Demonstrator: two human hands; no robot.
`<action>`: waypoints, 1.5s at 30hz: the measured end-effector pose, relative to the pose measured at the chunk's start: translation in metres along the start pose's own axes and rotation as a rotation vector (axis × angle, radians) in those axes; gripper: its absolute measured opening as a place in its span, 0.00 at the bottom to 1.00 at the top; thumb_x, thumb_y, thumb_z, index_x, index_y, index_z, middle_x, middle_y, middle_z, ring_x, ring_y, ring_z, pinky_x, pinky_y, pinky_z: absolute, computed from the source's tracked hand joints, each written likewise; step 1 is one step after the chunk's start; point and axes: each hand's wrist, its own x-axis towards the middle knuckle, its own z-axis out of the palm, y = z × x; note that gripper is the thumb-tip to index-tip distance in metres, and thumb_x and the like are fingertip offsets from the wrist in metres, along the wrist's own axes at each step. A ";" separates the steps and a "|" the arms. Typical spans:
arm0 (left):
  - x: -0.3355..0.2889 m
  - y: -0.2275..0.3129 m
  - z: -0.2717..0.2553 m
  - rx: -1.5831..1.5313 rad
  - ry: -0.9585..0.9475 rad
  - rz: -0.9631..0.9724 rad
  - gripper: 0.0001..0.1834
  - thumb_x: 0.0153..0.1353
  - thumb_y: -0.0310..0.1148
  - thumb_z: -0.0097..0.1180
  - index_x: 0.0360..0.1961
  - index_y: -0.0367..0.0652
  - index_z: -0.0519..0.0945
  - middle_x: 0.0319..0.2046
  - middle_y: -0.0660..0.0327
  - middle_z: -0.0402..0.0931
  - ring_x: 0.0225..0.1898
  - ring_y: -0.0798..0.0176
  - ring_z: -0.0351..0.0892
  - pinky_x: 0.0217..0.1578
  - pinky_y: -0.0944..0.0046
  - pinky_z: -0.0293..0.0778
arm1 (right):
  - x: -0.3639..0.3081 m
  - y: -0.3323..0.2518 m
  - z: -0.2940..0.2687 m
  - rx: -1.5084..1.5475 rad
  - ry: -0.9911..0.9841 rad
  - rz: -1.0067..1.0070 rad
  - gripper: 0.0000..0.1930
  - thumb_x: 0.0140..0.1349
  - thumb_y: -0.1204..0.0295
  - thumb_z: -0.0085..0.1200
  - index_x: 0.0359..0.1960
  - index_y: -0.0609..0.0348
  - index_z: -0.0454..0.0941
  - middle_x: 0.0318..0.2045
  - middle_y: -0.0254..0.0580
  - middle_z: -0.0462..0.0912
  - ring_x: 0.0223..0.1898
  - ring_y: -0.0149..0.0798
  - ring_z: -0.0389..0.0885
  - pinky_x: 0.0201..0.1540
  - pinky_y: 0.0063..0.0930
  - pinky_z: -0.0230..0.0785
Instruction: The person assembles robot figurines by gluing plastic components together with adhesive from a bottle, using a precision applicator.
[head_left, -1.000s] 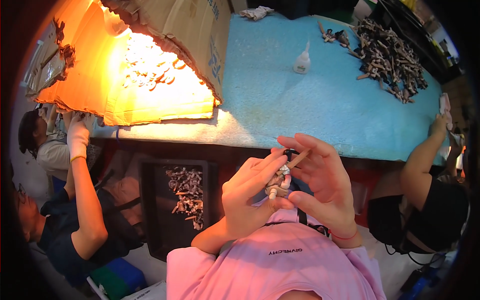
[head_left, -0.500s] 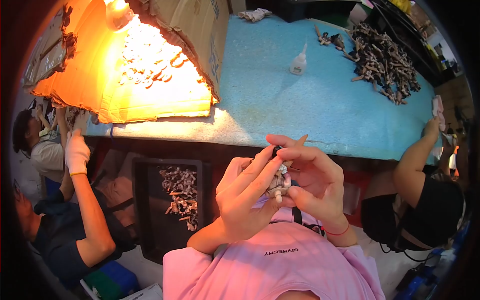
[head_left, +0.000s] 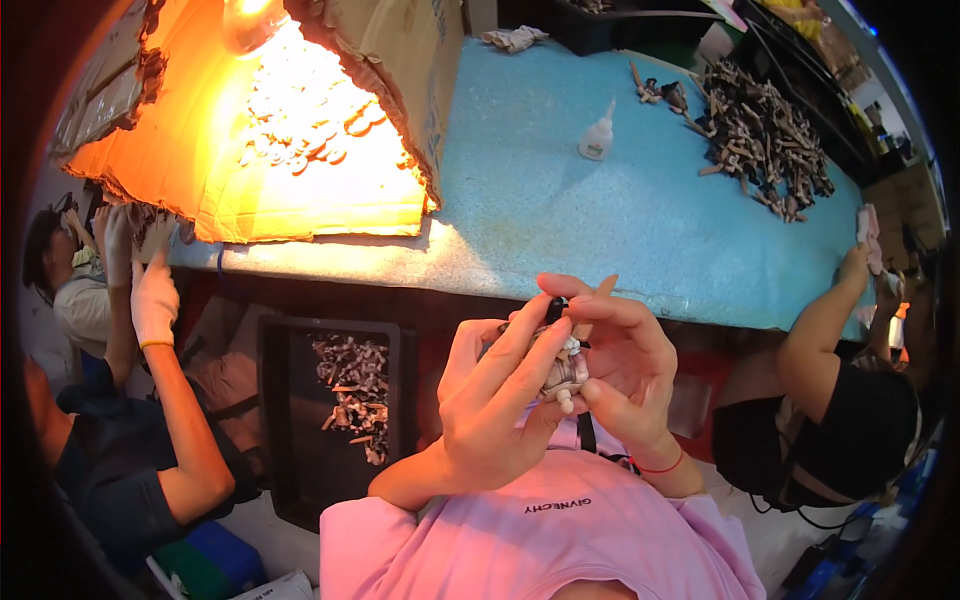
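Observation:
A small figurine (head_left: 567, 372) with pale and dark parts is held between my two hands, in front of my chest. My left hand (head_left: 505, 385) closes on it from the left, with the fingers bent over its top. From the other side my right hand (head_left: 632, 362) grips it, thumb at the lower part and fingers curled above. A black piece (head_left: 556, 309) shows at the fingertips, and a tan pointed piece (head_left: 606, 285) sticks up behind the right fingers. Much of the figurine is hidden by my fingers.
A black tray (head_left: 285, 425) of small parts sits to my left. On the blue table (head_left: 500, 180) are a glue bottle (head_left: 597, 138), a heap of figurine parts (head_left: 765, 135) and a lamp-lit cardboard box (head_left: 320, 215) with small pieces. Co-workers sit on both sides.
The figurine has turned slightly in my hands, and its lower part now sits a little further right. The gloved co-worker's hand on the left has shifted slightly.

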 end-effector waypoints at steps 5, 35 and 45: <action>0.002 0.003 -0.003 -0.001 0.003 0.017 0.30 0.33 0.26 0.63 0.45 0.32 0.75 0.46 0.44 0.71 0.34 0.51 0.71 0.34 0.61 0.69 | -0.003 0.009 -0.001 -0.071 -0.016 -0.095 0.26 0.47 0.86 0.42 0.53 0.70 0.58 0.58 0.65 0.56 0.57 0.45 0.63 0.55 0.38 0.63; -0.002 0.007 0.014 -0.141 0.054 0.134 0.31 0.24 0.19 0.51 0.41 0.28 0.76 0.43 0.37 0.72 0.40 0.41 0.72 0.38 0.53 0.72 | -0.009 -0.002 -0.001 -0.304 -0.027 -0.425 0.24 0.45 0.84 0.44 0.49 0.69 0.63 0.50 0.69 0.66 0.56 0.58 0.64 0.54 0.43 0.60; -0.005 0.006 0.017 -0.162 0.070 0.062 0.29 0.28 0.22 0.59 0.41 0.31 0.76 0.46 0.43 0.72 0.39 0.46 0.72 0.38 0.56 0.72 | -0.019 0.001 -0.002 -0.241 0.014 -0.252 0.27 0.44 0.86 0.41 0.52 0.63 0.58 0.55 0.73 0.57 0.56 0.50 0.62 0.48 0.33 0.66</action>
